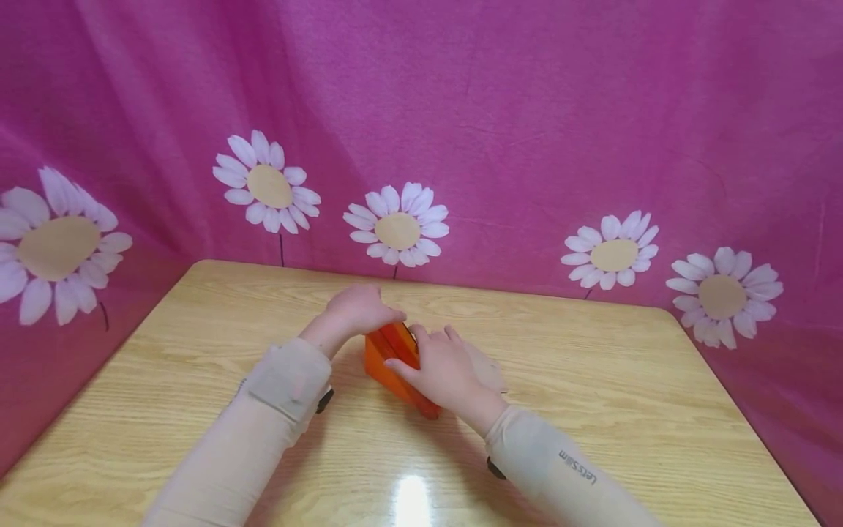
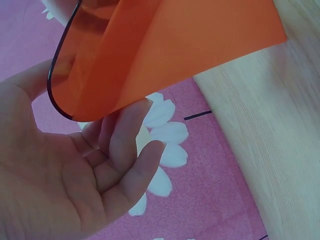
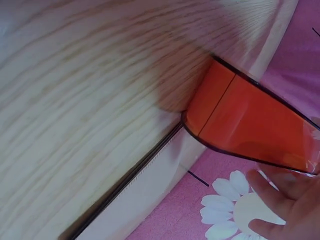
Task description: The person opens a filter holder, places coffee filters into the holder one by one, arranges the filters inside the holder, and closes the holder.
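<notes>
Both hands hold a folded orange see-through plastic piece with black edging (image 1: pixel 382 362), tilted over the middle of the wooden table. My left hand (image 1: pixel 358 311) grips its upper far end. In the left wrist view, the left fingers (image 2: pixel 125 135) reach the lower edge of the orange plastic (image 2: pixel 165 55), and the thumb area shows partly through it. My right hand (image 1: pixel 451 373) holds the nearer right side, thumb across the near face and the other fingers behind. In the right wrist view the plastic (image 3: pixel 250 115) shows a rounded bend and a dark line.
Beside the right hand lies a flat pale piece (image 1: pixel 487 366) on the wooden table (image 1: pixel 593 366). A pale strip with a dark edge (image 3: pixel 145 185) crosses the lower right wrist view. Pink fabric with white flowers (image 1: pixel 500 146) hangs behind the table and along its sides.
</notes>
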A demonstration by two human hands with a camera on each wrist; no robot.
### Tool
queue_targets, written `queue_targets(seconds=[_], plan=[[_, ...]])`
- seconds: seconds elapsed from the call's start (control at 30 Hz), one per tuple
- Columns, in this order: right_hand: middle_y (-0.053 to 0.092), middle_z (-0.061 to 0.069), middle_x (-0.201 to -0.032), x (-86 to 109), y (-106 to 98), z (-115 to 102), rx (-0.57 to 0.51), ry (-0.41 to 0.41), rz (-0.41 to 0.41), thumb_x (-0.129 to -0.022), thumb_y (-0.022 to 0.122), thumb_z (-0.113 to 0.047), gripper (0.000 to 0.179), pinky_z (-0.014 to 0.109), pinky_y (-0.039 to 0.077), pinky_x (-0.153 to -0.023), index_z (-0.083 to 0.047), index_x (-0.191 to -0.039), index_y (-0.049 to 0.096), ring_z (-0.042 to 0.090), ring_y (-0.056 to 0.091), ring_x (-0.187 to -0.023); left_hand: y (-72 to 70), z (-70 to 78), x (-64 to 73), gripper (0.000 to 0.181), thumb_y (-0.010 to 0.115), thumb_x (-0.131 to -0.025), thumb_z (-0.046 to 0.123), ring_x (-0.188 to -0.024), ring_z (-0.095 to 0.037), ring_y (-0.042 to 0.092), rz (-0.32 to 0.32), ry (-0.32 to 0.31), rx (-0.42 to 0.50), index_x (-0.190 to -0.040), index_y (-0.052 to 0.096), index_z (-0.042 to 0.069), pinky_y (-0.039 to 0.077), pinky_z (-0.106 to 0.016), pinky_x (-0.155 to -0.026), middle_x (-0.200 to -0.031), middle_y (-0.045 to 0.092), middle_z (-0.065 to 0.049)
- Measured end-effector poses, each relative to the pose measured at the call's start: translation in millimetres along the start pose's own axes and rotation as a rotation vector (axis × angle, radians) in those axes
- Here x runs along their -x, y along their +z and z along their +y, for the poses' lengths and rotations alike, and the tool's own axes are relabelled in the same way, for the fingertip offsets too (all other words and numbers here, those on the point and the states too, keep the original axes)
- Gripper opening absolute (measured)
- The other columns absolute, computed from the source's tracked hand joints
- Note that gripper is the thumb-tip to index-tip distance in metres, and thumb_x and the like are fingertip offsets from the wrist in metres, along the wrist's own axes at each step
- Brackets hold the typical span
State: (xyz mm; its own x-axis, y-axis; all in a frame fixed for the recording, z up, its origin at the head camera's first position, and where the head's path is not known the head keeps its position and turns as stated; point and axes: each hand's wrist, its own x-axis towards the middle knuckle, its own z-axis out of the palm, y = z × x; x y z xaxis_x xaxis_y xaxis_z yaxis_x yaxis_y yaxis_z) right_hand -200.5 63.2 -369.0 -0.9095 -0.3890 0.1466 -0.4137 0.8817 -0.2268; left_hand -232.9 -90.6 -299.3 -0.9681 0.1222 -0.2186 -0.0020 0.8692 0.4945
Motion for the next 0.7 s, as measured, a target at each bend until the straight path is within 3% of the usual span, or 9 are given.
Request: queue_targets(seconds=[0.1,0.3,0.43,0.57,0.7], plan=[[0.067,0.005,-0.087,0.5,-0.9,-1.0,0.012,-0.013,0.007,-0.086,0.058,-0.052,0.059,0.049,0.032,-0.106,-0.004,-0.120,0.053,0.022,0.065,-0.086,0.1,0.7,0.4,0.062,0.059,-0.086,0.041,-0.112,-0.030,0.055,0.004,0.007,0.002,-0.132,0.049,0.001,0.043,-0.046,-0.097,-0.130,0.055,-0.016],[0.067,0.004,-0.081,1.1,-1.4,-2.2,0.020,-0.012,0.016,-0.085,0.060,-0.049,0.055,0.049,0.035,-0.103,-0.003,-0.116,0.056,0.021,0.065,-0.082,0.0,1.2,0.3,0.061,0.059,-0.086,0.041,-0.108,-0.029,0.056,0.003,0.018,-0.007,-0.130,0.051,0.001,0.045,-0.045,-0.096,-0.126,0.057,-0.015],[0.066,0.003,-0.078,1.3,-1.5,-2.7,0.037,-0.005,0.014,-0.085,0.060,-0.049,0.056,0.049,0.035,-0.103,-0.003,-0.117,0.056,0.021,0.065,-0.081,-0.1,-0.4,-1.1,0.049,0.060,-0.085,0.041,-0.094,-0.025,0.059,-0.001,0.042,-0.006,-0.115,0.059,0.002,0.048,-0.039,-0.085,-0.108,0.064,-0.012],[0.065,0.003,-0.074,1.2,-2.1,-3.1,0.052,-0.004,0.018,-0.085,0.061,-0.048,0.056,0.048,0.036,-0.101,-0.003,-0.118,0.056,0.021,0.064,-0.079,1.7,-8.7,-5.3,0.036,0.060,-0.086,0.042,-0.075,-0.019,0.055,-0.016,0.105,0.029,-0.089,0.058,0.006,0.044,-0.029,-0.067,-0.080,0.060,-0.006],[0.059,-0.002,-0.065,0.8,-1.8,-3.5,0.077,-0.005,0.008,-0.085,0.061,-0.049,0.056,0.046,0.038,-0.099,-0.004,-0.119,0.055,0.018,0.059,-0.070,2.3,-23.3,-9.2,0.037,0.055,-0.089,0.046,-0.079,-0.018,0.054,-0.086,0.180,0.131,-0.090,0.056,0.008,0.044,-0.029,-0.071,-0.083,0.059,-0.005]])
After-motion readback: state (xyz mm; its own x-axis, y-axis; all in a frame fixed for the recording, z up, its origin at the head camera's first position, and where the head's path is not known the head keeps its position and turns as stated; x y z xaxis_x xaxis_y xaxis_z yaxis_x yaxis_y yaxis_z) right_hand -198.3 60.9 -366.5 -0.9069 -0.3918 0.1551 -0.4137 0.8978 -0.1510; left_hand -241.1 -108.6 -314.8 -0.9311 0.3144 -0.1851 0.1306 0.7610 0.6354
